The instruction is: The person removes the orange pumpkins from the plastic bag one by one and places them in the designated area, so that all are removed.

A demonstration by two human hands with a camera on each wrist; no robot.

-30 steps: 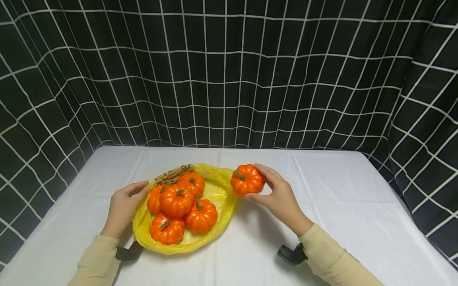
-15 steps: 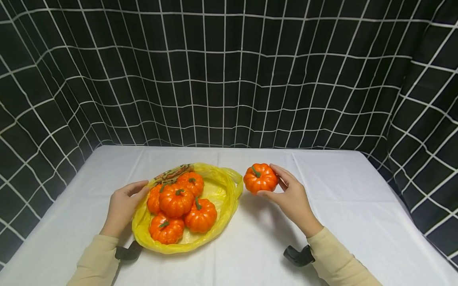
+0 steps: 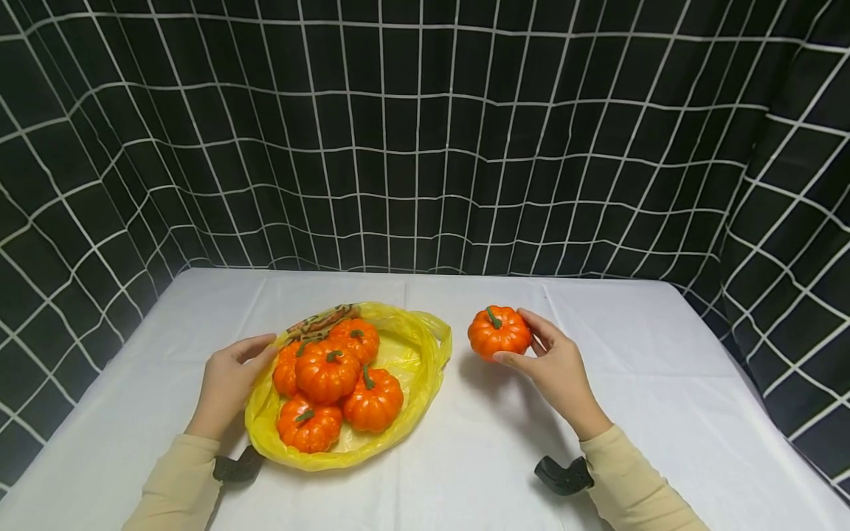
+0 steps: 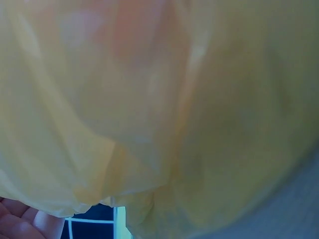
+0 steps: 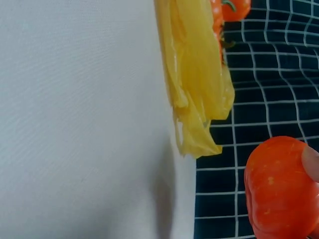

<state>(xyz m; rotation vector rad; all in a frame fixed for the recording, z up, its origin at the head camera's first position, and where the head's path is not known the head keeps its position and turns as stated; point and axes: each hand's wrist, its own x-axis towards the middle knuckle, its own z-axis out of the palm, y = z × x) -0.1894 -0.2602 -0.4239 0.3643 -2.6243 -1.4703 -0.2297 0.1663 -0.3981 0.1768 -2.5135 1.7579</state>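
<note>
In the head view my right hand (image 3: 559, 372) holds a small orange pumpkin (image 3: 499, 331) with a green stem between thumb and fingers. It hangs above the white table, right of a yellow plastic bag (image 3: 415, 420). The right wrist view shows this pumpkin (image 5: 279, 191) close up, with a fingertip on its side. My left hand (image 3: 226, 383) grips the bag's left rim, thumb and fingers close together there. Several more small pumpkins (image 3: 327, 372) sit inside the wide-mouthed bag. Yellow plastic (image 4: 124, 124) covers most of the left wrist view, with part of the left hand's fingers at its lower left.
A white cloth covers the table (image 3: 664, 413). Behind and to both sides hang dark curtains (image 3: 425, 133) with a white grid. A black curved piece sits at each wrist, the left one (image 3: 239, 467) near the bag and the right one (image 3: 563, 476) over the cloth.
My right hand has carried the pumpkin rightward, away from the bag's right rim. That rim has sprung slightly outward. My left hand and the pumpkins in the bag stay put.
</note>
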